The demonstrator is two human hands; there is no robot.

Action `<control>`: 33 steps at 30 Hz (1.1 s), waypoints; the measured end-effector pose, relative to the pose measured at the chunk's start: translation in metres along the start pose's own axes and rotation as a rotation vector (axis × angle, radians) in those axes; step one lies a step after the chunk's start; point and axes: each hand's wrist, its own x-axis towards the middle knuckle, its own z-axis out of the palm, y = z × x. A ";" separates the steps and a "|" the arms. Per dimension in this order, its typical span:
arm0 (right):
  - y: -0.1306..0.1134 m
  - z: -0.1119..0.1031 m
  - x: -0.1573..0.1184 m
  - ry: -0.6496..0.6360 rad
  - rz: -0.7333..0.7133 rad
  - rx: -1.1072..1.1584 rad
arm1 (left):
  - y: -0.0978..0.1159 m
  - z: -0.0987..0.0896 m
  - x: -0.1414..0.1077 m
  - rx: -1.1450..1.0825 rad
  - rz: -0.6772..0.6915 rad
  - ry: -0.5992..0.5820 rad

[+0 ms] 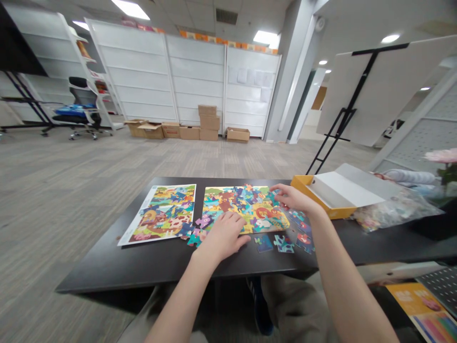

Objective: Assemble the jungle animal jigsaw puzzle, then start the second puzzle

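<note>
The black desk (93,271) carried, at far left, a printed picture sheet (160,214) lying flat. Just right of it, a small cluster of loose jigsaw pieces (193,237) lay beside the near edge of a puzzle board (246,209), whose surface was heavily covered with pieces at mixed angles. The left hand (223,236) was open, palm down, fingers spread over the board's near edge, with no grip evident. The right hand (293,197) sat at the board's right corner, fingers lightly curled; whether it held a piece could not be determined. Further right lay more loose pieces (283,244), then a yellow box (300,183) with its white lid (350,188) raised, and a clear plastic bag (396,209). The pieces appeared to be thin, light, stiff card, prone to sliding when flat; a pinch at the edges was judged the best hold.
</note>
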 end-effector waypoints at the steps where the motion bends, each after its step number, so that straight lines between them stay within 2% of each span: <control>1: 0.000 0.009 -0.001 -0.033 -0.020 0.028 | 0.003 0.002 0.001 -0.001 0.008 -0.001; 4: 0.008 0.028 0.001 -0.066 -0.040 0.086 | 0.010 0.007 0.003 -0.015 0.028 0.004; 8: 0.021 0.037 0.005 -0.093 -0.035 0.184 | 0.018 0.012 0.006 -0.022 0.058 -0.007; 16: 0.025 0.039 0.009 -0.079 -0.183 0.130 | 0.022 0.016 0.010 -0.005 0.051 -0.032; 21: 0.023 0.043 0.009 0.024 -0.192 0.066 | 0.022 0.016 0.009 0.001 0.046 -0.030; 28: 0.024 0.042 0.010 0.099 -0.234 -0.041 | 0.023 0.018 0.009 0.022 0.042 -0.017; 33: 0.030 0.044 0.014 0.093 -0.258 -0.084 | 0.025 0.017 0.008 0.037 0.040 -0.022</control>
